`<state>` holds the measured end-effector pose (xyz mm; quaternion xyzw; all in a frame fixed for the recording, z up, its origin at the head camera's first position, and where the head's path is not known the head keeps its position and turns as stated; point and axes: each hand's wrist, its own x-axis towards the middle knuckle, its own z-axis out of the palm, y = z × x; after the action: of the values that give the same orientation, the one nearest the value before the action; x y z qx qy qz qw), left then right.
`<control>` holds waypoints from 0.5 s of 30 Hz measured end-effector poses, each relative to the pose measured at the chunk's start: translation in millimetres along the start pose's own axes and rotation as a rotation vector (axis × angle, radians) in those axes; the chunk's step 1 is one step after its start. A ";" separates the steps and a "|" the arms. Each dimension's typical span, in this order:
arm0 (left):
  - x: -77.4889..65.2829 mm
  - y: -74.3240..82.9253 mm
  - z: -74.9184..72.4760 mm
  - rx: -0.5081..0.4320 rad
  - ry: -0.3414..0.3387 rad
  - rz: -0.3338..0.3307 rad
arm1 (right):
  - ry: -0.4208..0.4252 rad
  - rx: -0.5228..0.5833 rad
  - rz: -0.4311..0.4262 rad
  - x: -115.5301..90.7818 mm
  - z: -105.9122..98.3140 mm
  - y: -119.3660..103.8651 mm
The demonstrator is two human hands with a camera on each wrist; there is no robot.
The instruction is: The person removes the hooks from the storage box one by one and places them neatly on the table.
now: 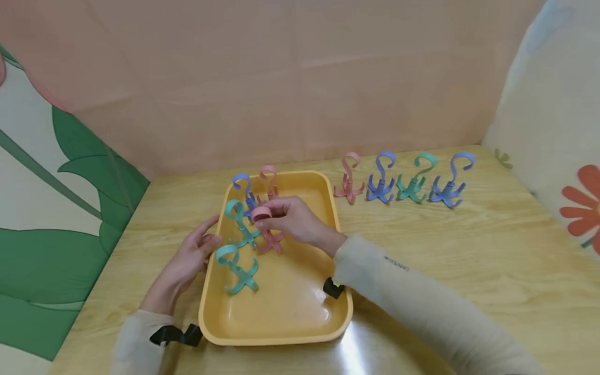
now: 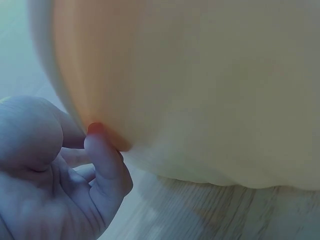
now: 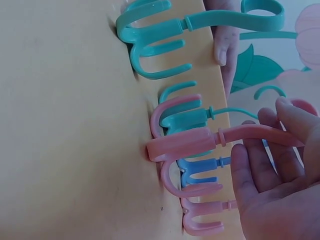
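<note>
Table: Wood-grained table (image 1: 469,271) under everything in front of you, bearing both the tray and a row of hooks.
Tray: Your yellow tray (image 1: 286,307) lies lengthwise before you, holding five hooks, grouped towards its left and far sides.
Right arm: Your pale right sleeve (image 1: 422,307) slants in from the lower right, crossing the tray's right rim.
Right hand: Your right hand (image 1: 297,221) is over the far half of the tray, reaching leftward; thumb and fingers close round the curled top of the held pink hook (image 1: 271,245).
Left hand: Your left hand (image 1: 189,255) is at the tray's left side, fingers bent and holding its edge, a fingertip against the outer wall.
Held hook: Upright below your right fingers, prongs down inside the tray; you cannot tell whether they bear on the floor.
Other tray hooks: Near teal hook (image 1: 244,277) closest to you; far teal hook (image 1: 247,237) just left of the held one; blue hook (image 1: 250,205) beyond that; rear pink hook (image 1: 273,192) behind your right hand.
Table hooks: Right of the tray, left to right, stand outer pink hook (image 1: 348,191), first blue hook (image 1: 380,190), outer teal hook (image 1: 412,188), last blue hook (image 1: 447,192).
</note>
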<state>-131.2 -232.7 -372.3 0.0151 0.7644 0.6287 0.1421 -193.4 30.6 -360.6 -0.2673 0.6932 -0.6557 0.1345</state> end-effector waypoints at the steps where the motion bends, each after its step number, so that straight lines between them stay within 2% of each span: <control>1: -1.0 -0.2 -0.6 0.002 0.003 -0.002 | -0.007 0.002 0.002 0.7 0.9 -0.2; 9: 0.5 -0.4 -1.0 -0.006 -0.002 0.016 | 0.038 -0.001 0.044 0.5 1.3 -5.8; 15: 0.1 -0.3 -0.6 -0.009 -0.005 0.012 | 0.052 0.022 0.016 -1.3 5.1 -15.3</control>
<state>-131.4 -233.3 -372.4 0.0204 0.7612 0.6329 0.1403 -186.6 27.0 -346.3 -0.2430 0.6913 -0.6689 0.1248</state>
